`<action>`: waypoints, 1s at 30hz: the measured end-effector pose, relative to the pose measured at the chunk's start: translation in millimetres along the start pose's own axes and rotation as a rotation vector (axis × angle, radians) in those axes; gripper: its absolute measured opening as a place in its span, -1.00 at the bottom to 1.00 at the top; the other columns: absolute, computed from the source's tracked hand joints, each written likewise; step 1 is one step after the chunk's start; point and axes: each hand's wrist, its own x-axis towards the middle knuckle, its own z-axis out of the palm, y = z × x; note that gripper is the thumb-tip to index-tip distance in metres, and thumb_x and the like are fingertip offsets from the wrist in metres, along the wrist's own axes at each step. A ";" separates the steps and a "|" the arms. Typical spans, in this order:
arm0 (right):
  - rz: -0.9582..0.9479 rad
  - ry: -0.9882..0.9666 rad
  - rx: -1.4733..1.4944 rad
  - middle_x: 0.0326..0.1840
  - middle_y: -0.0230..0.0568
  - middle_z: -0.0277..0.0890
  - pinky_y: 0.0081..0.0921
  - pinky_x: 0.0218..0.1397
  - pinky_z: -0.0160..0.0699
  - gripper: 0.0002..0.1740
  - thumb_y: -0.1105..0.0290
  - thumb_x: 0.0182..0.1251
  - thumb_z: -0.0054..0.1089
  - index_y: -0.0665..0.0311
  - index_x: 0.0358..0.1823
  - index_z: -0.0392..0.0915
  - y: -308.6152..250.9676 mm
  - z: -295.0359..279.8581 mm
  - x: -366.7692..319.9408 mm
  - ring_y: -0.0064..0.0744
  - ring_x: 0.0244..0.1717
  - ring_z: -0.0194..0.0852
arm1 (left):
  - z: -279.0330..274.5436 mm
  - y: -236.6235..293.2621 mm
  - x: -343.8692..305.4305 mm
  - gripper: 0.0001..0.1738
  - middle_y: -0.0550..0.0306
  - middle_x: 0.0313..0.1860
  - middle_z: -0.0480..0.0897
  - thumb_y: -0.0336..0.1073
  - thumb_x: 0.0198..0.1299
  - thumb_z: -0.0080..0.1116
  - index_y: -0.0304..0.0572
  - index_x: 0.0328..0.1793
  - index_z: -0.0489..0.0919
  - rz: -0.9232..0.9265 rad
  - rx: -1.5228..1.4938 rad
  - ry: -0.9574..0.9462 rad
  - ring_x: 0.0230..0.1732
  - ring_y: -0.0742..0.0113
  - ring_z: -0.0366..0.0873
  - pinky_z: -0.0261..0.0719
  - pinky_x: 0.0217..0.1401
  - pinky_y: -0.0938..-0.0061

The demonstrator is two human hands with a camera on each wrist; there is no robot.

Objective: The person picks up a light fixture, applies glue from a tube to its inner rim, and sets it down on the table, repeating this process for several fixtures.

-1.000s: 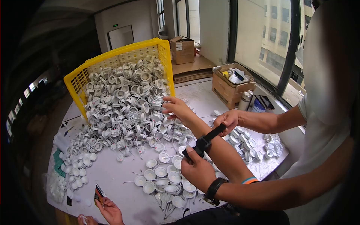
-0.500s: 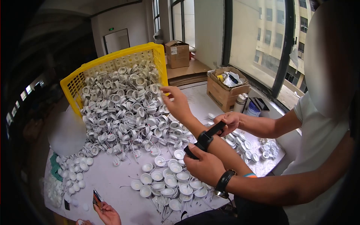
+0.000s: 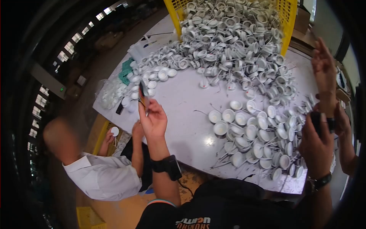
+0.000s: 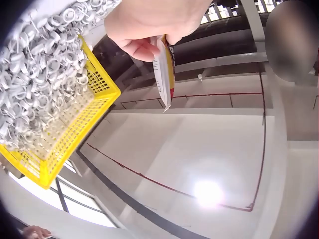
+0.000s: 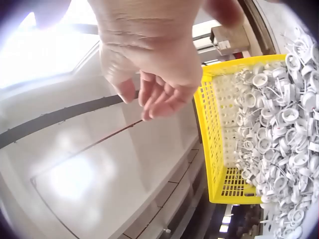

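My left hand (image 3: 148,108) is raised over the near edge of the white table (image 3: 183,103) and pinches a small flat card (image 3: 143,93) between thumb and fingers. The left wrist view shows the card (image 4: 164,74) edge-on, white with yellow and red, hanging from that hand (image 4: 149,30). My right hand (image 3: 323,57) is lifted at the far right, fingers loose, holding nothing; in the right wrist view this hand (image 5: 159,84) is empty. Another person's hand (image 3: 316,149) holds a black strap (image 3: 318,122) at my right wrist.
A yellow crate (image 3: 284,15) lies tipped at the table's far side, spilling a big pile of white round parts (image 3: 228,42) with wires. Several white cups (image 3: 255,133) lie grouped near the front edge. A person in a white shirt (image 3: 103,175) crouches at the left, holding a white disc (image 3: 114,131).
The head view has swung round and down. My left hand has risen with the card from the table's edge. My right hand is lifted higher, with the other person's hands still at its strap.
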 end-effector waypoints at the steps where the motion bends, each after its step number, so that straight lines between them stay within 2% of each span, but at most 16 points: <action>1: 0.135 -0.100 0.373 -0.31 -0.26 0.38 -0.74 -0.26 0.32 -0.65 0.31 0.16 -0.04 0.39 -0.09 0.30 11.3 -0.1 3.5 -0.62 -0.37 0.33 | 17.4 -1.3 2.8 -0.69 0.12 -0.38 0.43 -0.24 0.01 0.09 -0.32 -0.21 0.36 -0.007 -0.071 -0.044 -0.53 0.48 0.33 0.34 -0.49 0.67; 6: 0.791 -0.486 2.205 -0.37 -0.21 0.34 -0.56 -0.18 0.38 -0.56 0.11 0.13 -0.08 0.33 -0.13 0.23 46.6 0.1 17.1 -0.47 -0.28 0.37 | 54.8 -2.5 5.1 -0.70 0.12 -0.38 0.42 -0.27 0.02 0.08 -0.34 -0.22 0.34 -0.013 -0.244 -0.166 -0.52 0.48 0.33 0.35 -0.50 0.68; 10: 0.887 -0.359 2.403 -0.34 -0.19 0.34 -0.55 -0.16 0.39 -0.55 0.04 0.14 -0.15 0.31 -0.16 0.27 36.1 21.3 10.8 -0.37 -0.25 0.39 | 51.4 -11.9 6.0 -0.73 0.15 -0.35 0.44 -0.26 0.05 0.05 -0.29 -0.21 0.36 -0.038 -0.117 -0.199 -0.46 0.51 0.34 0.36 -0.48 0.70; 11: 0.799 -0.326 2.396 -0.35 -0.15 0.36 -0.50 -0.15 0.39 -0.50 0.04 0.08 -0.08 0.35 -0.14 0.26 36.4 22.7 12.0 -0.32 -0.25 0.40 | 46.5 -17.4 3.6 -0.73 0.15 -0.35 0.44 -0.26 0.05 0.05 -0.29 -0.21 0.36 -0.047 -0.127 -0.213 -0.46 0.51 0.34 0.36 -0.48 0.70; 13: 0.594 -0.235 2.357 -0.36 -0.08 0.39 -0.41 -0.12 0.39 -0.38 0.02 -0.06 0.06 0.43 -0.11 0.25 41.4 25.6 20.9 -0.22 -0.24 0.43 | 39.2 -34.1 -2.6 -0.75 0.19 -0.32 0.45 -0.22 0.10 0.00 -0.23 -0.19 0.37 0.144 0.242 -0.166 -0.44 0.54 0.35 0.36 -0.48 0.71; 14: 0.489 -0.199 2.332 -0.37 -0.04 0.40 -0.36 -0.10 0.39 -0.31 0.02 -0.12 0.12 0.47 -0.10 0.25 41.1 27.8 24.6 -0.17 -0.24 0.44 | 36.0 -45.1 -8.4 -0.76 0.21 -0.31 0.45 -0.21 0.11 -0.02 -0.20 -0.19 0.38 0.184 0.330 -0.062 -0.44 0.55 0.35 0.36 -0.48 0.70; 15: 0.384 -0.650 2.442 -0.35 -0.05 0.39 -0.31 -0.08 0.37 -0.39 0.08 -0.03 0.08 0.45 -0.08 0.23 63.2 66.8 -10.4 -0.14 -0.22 0.44 | 33.6 -55.4 -17.6 -0.77 0.22 -0.31 0.46 -0.20 0.12 -0.04 -0.17 -0.18 0.38 0.222 0.423 0.055 -0.45 0.57 0.36 0.36 -0.48 0.69; 16: 0.511 -0.774 2.444 -0.32 -0.03 0.39 -0.25 -0.07 0.35 -0.50 0.17 0.07 0.02 0.43 -0.09 0.23 63.7 53.5 -12.1 -0.09 -0.16 0.42 | 19.6 -57.2 -20.2 -0.78 0.22 -0.32 0.47 -0.21 0.12 -0.04 -0.17 -0.18 0.38 0.164 0.508 0.033 -0.46 0.57 0.36 0.37 -0.47 0.68; 17: 0.564 -0.803 2.445 -0.41 -0.12 0.36 -0.38 -0.27 0.42 -0.60 0.22 0.11 -0.02 0.38 -0.14 0.24 59.5 59.3 -20.3 -0.23 -0.33 0.44 | 5.6 -59.3 -22.5 -0.78 0.22 -0.34 0.47 -0.23 0.12 -0.04 -0.17 -0.18 0.38 0.102 0.598 0.022 -0.47 0.56 0.37 0.37 -0.47 0.67; 18: 0.579 -0.807 2.436 -0.41 -0.12 0.36 -0.38 -0.27 0.42 -0.60 0.22 0.11 -0.02 0.38 -0.14 0.24 54.7 65.3 -19.2 -0.23 -0.33 0.44 | 3.5 -66.9 -28.7 -0.82 0.23 -0.37 0.49 -0.27 0.13 -0.07 -0.15 -0.18 0.37 0.090 0.700 0.007 -0.51 0.54 0.37 0.37 -0.48 0.66; 19: 0.567 -0.656 2.495 -0.42 -0.14 0.34 -0.41 -0.31 0.40 -0.61 0.22 0.11 -0.02 0.38 -0.15 0.24 46.5 71.8 -16.7 -0.26 -0.36 0.42 | -0.2 -73.1 -34.0 -0.82 0.23 -0.37 0.49 -0.27 0.13 -0.07 -0.15 -0.18 0.37 0.077 0.697 0.013 -0.51 0.54 0.37 0.37 -0.48 0.66; 21: 0.529 -0.327 2.588 -0.45 -0.18 0.31 -0.46 -0.38 0.38 -0.62 0.22 0.11 -0.01 0.36 -0.17 0.23 24.6 85.8 -6.1 -0.33 -0.43 0.38 | -3.6 -83.7 -38.9 -0.83 0.20 -0.41 0.48 -0.30 0.13 -0.08 -0.19 -0.20 0.36 0.026 0.941 -0.011 -0.51 0.52 0.37 0.38 -0.46 0.62; 25: 0.386 0.335 2.666 -0.52 -0.25 0.26 -0.58 -0.54 0.32 -0.64 0.22 0.10 0.01 0.32 -0.21 0.23 -8.0 101.1 18.8 -0.45 -0.56 0.30 | -3.3 -99.7 -43.9 -0.81 0.18 -0.41 0.47 -0.37 0.08 -0.04 -0.25 -0.18 0.35 -0.048 1.070 -0.068 -0.49 0.49 0.38 0.38 -0.45 0.59; 26: 0.391 0.330 2.660 -0.52 -0.25 0.26 -0.58 -0.54 0.32 -0.64 0.22 0.10 0.01 0.32 -0.21 0.23 -11.0 99.8 18.8 -0.45 -0.56 0.30 | -2.9 -101.9 -43.8 -0.80 0.15 -0.40 0.47 -0.39 0.05 0.00 -0.29 -0.19 0.37 -0.054 1.079 -0.077 -0.48 0.47 0.39 0.38 -0.44 0.59; 28: 0.394 0.356 2.703 -0.55 -0.34 0.10 -0.62 -0.64 0.20 -0.69 0.24 0.12 -0.01 0.28 -0.22 0.20 -18.1 95.9 10.5 -0.58 -0.67 0.05 | -6.0 -105.2 -43.0 -0.81 0.14 -0.40 0.48 -0.38 0.04 0.01 -0.30 -0.21 0.39 -0.079 1.117 -0.093 -0.47 0.47 0.39 0.38 -0.44 0.59; 30: 0.434 0.367 2.709 -0.55 -0.33 0.13 -0.65 -0.68 0.16 -0.68 0.24 0.11 0.00 0.28 -0.24 0.19 -24.7 95.2 5.7 -0.57 -0.66 0.08 | -9.9 -108.6 -41.7 -0.80 0.13 -0.40 0.49 -0.36 0.01 0.05 -0.33 -0.26 0.42 -0.106 1.157 -0.114 -0.46 0.48 0.40 0.39 -0.43 0.61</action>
